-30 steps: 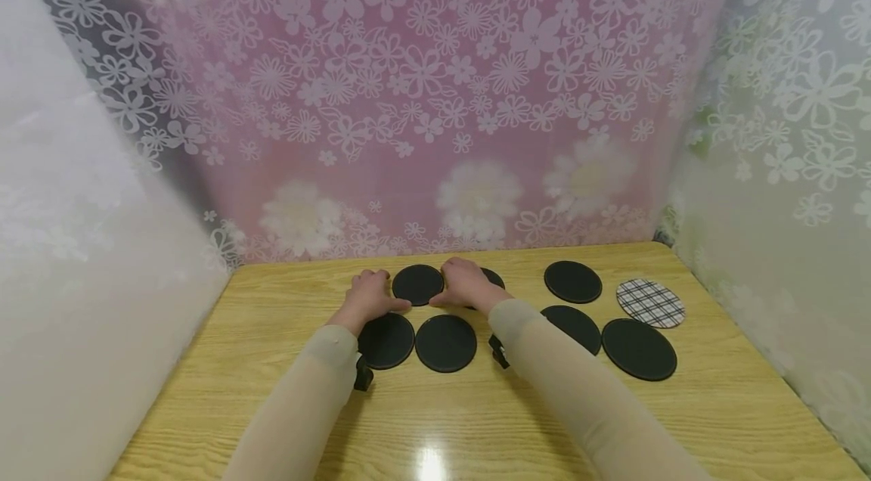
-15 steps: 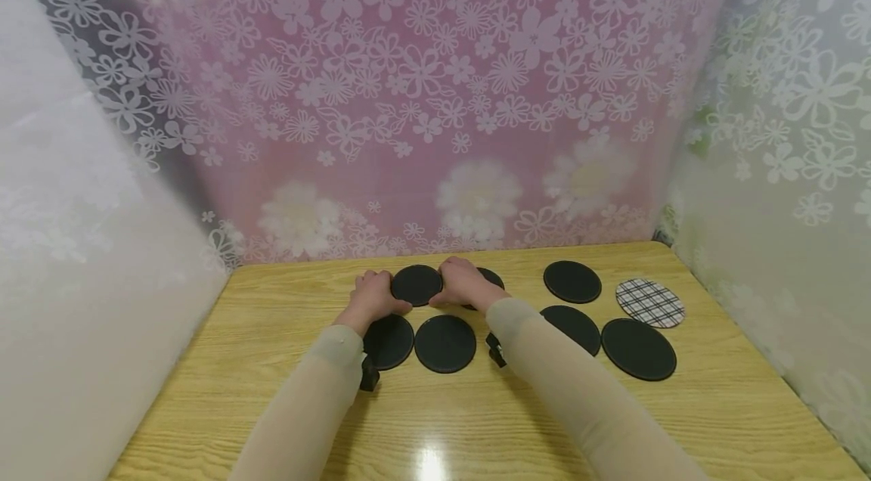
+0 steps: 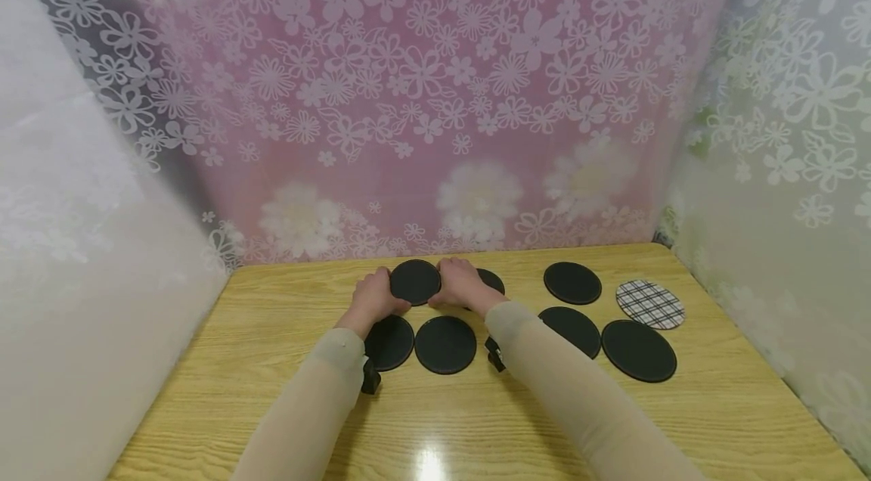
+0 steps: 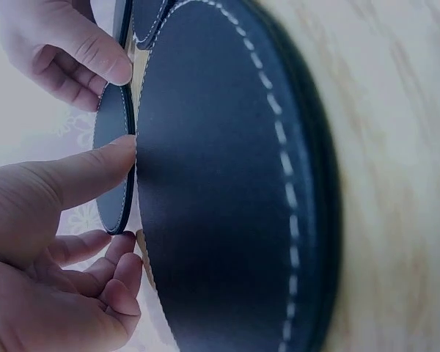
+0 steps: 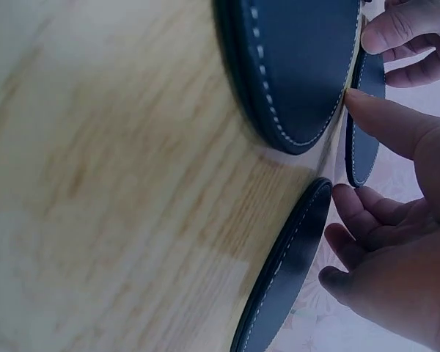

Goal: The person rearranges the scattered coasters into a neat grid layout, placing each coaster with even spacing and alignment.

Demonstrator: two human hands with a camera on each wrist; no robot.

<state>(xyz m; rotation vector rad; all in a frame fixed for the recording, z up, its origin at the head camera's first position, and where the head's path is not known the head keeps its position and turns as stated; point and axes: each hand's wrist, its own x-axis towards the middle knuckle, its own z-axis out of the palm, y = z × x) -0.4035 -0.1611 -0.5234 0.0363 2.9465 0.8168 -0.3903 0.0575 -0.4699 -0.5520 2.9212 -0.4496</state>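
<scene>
A round black coaster (image 3: 415, 282) with pale edge stitching (image 4: 112, 198) is held between my two hands at the back of the table. At its left edge, my left hand (image 3: 373, 298) grips with thumb and curled fingers. My right hand (image 3: 463, 286) grips the opposite edge the same way. In the right wrist view, the held coaster (image 5: 363, 150) looks tilted or raised off the wood. Two black coasters lie in front, one (image 3: 389, 342) by my left wrist and one (image 3: 445, 345) beside it. Another black coaster (image 3: 493, 280) is partly hidden behind my right hand.
To the right lie a far black coaster (image 3: 573, 283), a black coaster (image 3: 573, 331) partly covered by my right sleeve, another black one (image 3: 638, 350), and a plaid white disc (image 3: 649, 304). A floral curtain (image 3: 435, 125) stands behind the wooden table (image 3: 272, 360).
The held coaster has risen slightly at its far edge between my hands. My left forearm has shifted a little to the right. The other coasters stay where they were.
</scene>
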